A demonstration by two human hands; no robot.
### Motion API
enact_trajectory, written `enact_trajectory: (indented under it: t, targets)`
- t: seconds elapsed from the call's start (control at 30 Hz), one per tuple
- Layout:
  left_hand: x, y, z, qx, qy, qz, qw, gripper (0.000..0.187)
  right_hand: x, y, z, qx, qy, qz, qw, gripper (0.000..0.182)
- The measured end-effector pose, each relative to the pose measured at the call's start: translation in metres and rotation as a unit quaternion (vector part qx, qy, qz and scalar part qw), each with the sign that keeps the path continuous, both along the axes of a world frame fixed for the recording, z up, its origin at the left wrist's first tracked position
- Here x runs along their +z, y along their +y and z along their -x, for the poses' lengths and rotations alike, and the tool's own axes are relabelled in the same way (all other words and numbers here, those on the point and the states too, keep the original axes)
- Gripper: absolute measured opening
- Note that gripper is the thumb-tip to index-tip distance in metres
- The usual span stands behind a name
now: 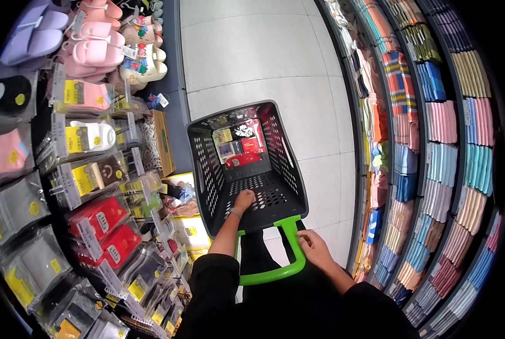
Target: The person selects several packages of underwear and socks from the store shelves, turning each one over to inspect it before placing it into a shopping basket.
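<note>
A dark grey perforated shopping basket [208, 169] with a bright green handle [275, 275] stands in front of me. My left hand [244, 201] is closed, its fingers curled, over the near part of the basket; I cannot tell what is in it. A band circles that wrist. To the right of the handle is my right hand [315, 247], its fingers loosely bent and fingertips right at the green bar, not wrapped round it. Deep in the basket lie a red packet [244, 160] and several small packaged goods [225, 135].
Shelving on the left carries bagged socks [87, 137], red packets [105, 220] and slippers [97, 51]. A cardboard box [163, 144] sits low beside the basket. On the right, racks hold folded towels [441, 121]. A grey tiled floor [258, 51] runs ahead between them.
</note>
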State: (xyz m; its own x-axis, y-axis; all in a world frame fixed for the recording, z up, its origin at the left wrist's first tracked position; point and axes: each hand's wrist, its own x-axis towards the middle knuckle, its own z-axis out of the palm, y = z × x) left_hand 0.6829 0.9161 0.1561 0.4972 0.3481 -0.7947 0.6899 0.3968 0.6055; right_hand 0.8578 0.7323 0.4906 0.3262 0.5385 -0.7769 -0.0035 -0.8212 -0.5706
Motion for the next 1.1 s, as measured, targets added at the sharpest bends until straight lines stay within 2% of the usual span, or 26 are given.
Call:
enact_trajectory:
  t: [0.03,0.07,0.1,0.13,0.2,0.23,0.3,0.4,0.43,0.5,0.63,0.67,0.73,0.77,0.8,0.87,0.9,0.93,0.97,1.0,1.07,1.1]
  targets:
    - [0.005,0.000,0.007,0.013,-0.009,-0.004,1.000,0.022,0.005,0.001,0.003,0.000,-0.001,-0.004,1.000,0.023]
    - [0.009,0.000,0.013,0.025,-0.018,-0.005,1.000,0.023,0.009,0.000,0.007,0.031,-0.039,-0.060,0.997,0.027]
    - [0.018,0.001,0.020,0.024,0.015,0.046,0.999,0.021,0.013,-0.001,0.010,0.062,-0.078,-0.114,0.988,0.030]
    - [0.025,0.002,0.024,0.022,0.014,0.044,0.999,0.021,0.016,-0.002,0.013,0.061,-0.080,-0.116,0.988,0.030]
    - [0.038,-0.005,0.039,-0.048,-0.021,0.023,0.998,0.024,0.020,-0.009,0.022,0.097,-0.116,-0.101,0.983,0.038]
    - [0.060,-0.005,0.038,-0.050,-0.019,0.025,0.998,0.024,0.019,-0.013,0.027,0.096,-0.114,-0.098,0.984,0.038]
    - [0.113,-0.007,0.032,-0.117,-0.069,-0.016,0.991,0.028,0.015,-0.013,0.033,0.083,-0.105,-0.084,0.987,0.042]
    - [0.165,-0.017,0.030,-0.139,-0.125,0.012,0.982,0.029,0.013,-0.004,0.033,0.104,-0.065,-0.073,0.990,0.040]
    - [0.191,-0.017,0.026,-0.151,-0.124,-0.008,0.981,0.030,0.008,-0.005,0.030,0.140,-0.066,-0.071,0.985,0.041]
    - [0.228,-0.016,0.021,-0.156,-0.140,0.026,0.977,0.033,0.003,-0.003,0.023,0.190,-0.058,-0.072,0.977,0.040]
    - [0.253,-0.003,0.005,-0.206,-0.136,0.044,0.968,0.038,-0.006,0.012,-0.011,0.338,0.047,-0.089,0.936,0.043]
    - [0.251,0.003,-0.002,-0.186,-0.130,0.042,0.973,0.038,-0.009,0.019,-0.024,0.371,0.084,-0.095,0.920,0.044]
    - [0.249,0.015,-0.023,-0.182,-0.043,0.030,0.982,0.037,-0.022,0.044,-0.056,0.431,0.168,-0.074,0.883,0.043]
    - [0.250,0.020,-0.038,-0.168,-0.032,0.001,0.985,0.031,-0.031,0.059,-0.075,0.406,0.266,0.018,0.874,0.039]
    - [0.238,0.027,-0.059,-0.132,-0.025,-0.005,0.991,0.031,-0.033,0.077,-0.098,0.363,0.317,0.022,0.876,0.037]
    - [0.214,0.030,-0.086,-0.176,-0.130,-0.128,0.967,0.028,-0.064,0.097,-0.149,0.324,0.332,-0.002,0.886,0.033]
    - [0.212,0.038,-0.107,-0.131,-0.156,-0.089,0.975,0.028,-0.090,0.101,-0.176,0.300,0.295,-0.040,0.906,0.032]
    - [0.180,0.033,-0.115,-0.168,-0.110,-0.089,0.975,0.027,-0.098,0.118,-0.209,0.329,0.213,-0.035,0.919,0.027]
    - [0.152,0.024,-0.126,-0.115,-0.001,-0.061,0.991,0.029,-0.117,0.125,-0.241,0.300,0.181,-0.058,0.935,0.023]
    - [0.131,0.020,-0.137,-0.065,0.104,-0.030,0.992,0.031,-0.131,0.137,-0.267,0.317,0.074,-0.090,0.941,0.022]
    - [0.125,0.040,-0.161,-0.031,0.258,-0.016,0.966,0.034,-0.157,0.154,-0.318,0.351,-0.064,-0.090,0.930,0.022]
    - [0.104,0.042,-0.165,-0.003,0.287,-0.019,0.958,0.033,-0.168,0.158,-0.337,0.363,-0.101,-0.062,0.924,0.022]
